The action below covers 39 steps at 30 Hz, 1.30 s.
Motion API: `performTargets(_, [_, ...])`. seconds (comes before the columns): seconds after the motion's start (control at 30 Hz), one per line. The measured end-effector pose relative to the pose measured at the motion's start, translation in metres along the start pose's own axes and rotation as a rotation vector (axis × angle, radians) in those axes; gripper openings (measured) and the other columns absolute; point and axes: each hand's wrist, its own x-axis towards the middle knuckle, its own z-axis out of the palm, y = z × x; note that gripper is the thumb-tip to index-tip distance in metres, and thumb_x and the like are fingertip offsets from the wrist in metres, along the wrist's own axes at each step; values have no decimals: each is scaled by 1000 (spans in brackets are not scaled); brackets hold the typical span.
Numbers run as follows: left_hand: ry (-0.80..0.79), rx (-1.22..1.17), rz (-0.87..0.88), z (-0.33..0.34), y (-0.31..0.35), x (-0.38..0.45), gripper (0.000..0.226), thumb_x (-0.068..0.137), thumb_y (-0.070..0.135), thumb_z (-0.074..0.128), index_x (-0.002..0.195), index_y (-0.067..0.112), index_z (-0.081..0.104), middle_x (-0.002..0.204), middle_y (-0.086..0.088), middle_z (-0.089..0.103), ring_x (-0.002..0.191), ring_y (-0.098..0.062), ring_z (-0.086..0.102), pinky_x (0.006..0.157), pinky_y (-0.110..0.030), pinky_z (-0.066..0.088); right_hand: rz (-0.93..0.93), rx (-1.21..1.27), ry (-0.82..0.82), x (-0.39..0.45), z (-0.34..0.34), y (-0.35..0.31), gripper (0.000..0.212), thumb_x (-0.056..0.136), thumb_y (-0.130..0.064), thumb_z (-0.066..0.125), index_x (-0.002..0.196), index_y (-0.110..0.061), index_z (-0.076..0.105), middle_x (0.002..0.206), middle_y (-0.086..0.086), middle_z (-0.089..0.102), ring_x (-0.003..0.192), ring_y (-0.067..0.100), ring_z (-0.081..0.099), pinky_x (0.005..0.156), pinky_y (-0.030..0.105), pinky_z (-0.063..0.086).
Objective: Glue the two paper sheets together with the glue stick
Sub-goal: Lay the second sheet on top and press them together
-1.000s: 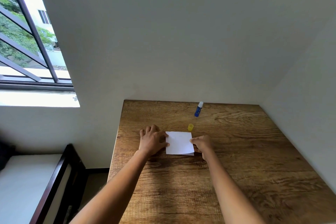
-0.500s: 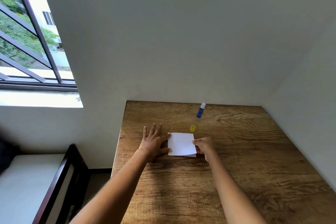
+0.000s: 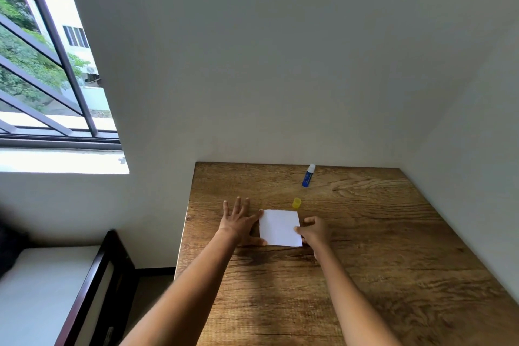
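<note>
Head view, left hand [image 3: 238, 222] flat, grip apart, beside paper [image 3: 279, 227]; right hand [image 3: 314, 232] grip pinching its edge

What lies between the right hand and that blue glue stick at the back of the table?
Only the small yellow cap, which stands on the table roughly on the line from the right hand to the glue stick. It is low and easy to reach over. The rest of that path is bare wood.
</note>
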Motion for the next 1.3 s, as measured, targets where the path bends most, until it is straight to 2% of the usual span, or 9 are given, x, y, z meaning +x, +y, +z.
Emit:
performTargets(0.1, [-28,-18,-15,-3,3,0,92,80,68,48,149,32,1,158,-14,-14,143,-38,-18,112,-64,-8,-81,-141,110,-6,3,1,40,79,-10,71,114,-1,55,117,17,62,106,30,60,80,29,48])
performTargets(0.2, [-27,-24,-27,-3,4,-1,91,81,67,49,149,32,1,158,-14,-11,144,-39,-13,113,-65,-4,-304,-219,276,-26,13,7,17,88,-16,61,103,-8,57,103,11,66,87,19,59,67,24,43])
performTargets(0.3, [-29,-27,-38,-4,4,-2,90,82,65,50,149,32,1,158,-14,-10,145,-38,-9,114,-64,0,-547,-332,209,-53,33,17,23,93,-19,51,114,-14,61,105,3,64,87,13,60,70,20,49])
performTargets(0.43, [-16,-42,-46,-1,6,-3,87,84,61,51,149,33,2,159,-14,-9,145,-37,-7,115,-63,2,-771,-535,235,-88,56,32,22,74,-18,76,96,-16,74,71,3,64,61,17,62,50,25,47])
performTargets(0.6, [-8,-81,-33,1,4,-2,89,82,63,52,149,33,3,159,-12,-11,145,-37,-10,113,-64,1,-706,-669,317,-98,44,45,29,74,-26,74,103,-22,73,76,1,68,69,18,64,57,30,51])
performTargets(0.77, [-6,-107,-13,2,1,-3,89,81,63,52,149,33,3,159,-12,-12,145,-38,-12,113,-65,1,-529,-725,290,-78,16,68,40,97,-34,37,136,-31,44,112,0,62,99,16,53,85,30,40])
performTargets(1.0, [-5,-113,-6,1,1,-5,89,82,62,52,150,32,2,158,-14,-12,144,-39,-12,114,-65,1,-498,-796,300,-70,14,53,43,97,-41,32,138,-31,39,123,4,52,108,19,47,89,33,39])
performTargets(1.1, [-22,-106,-17,-1,3,-7,87,84,60,51,150,32,1,158,-13,-12,145,-38,-12,115,-63,3,-592,-802,113,-78,45,36,45,97,-44,28,141,-34,36,151,4,34,141,24,24,114,47,18])
performTargets(1.3, [-18,-111,-24,2,1,-7,88,83,61,51,150,31,1,158,-13,-14,144,-37,-14,115,-63,1,-388,-806,170,-69,36,47,48,97,-49,20,143,-38,24,159,0,11,147,26,-2,117,51,-3])
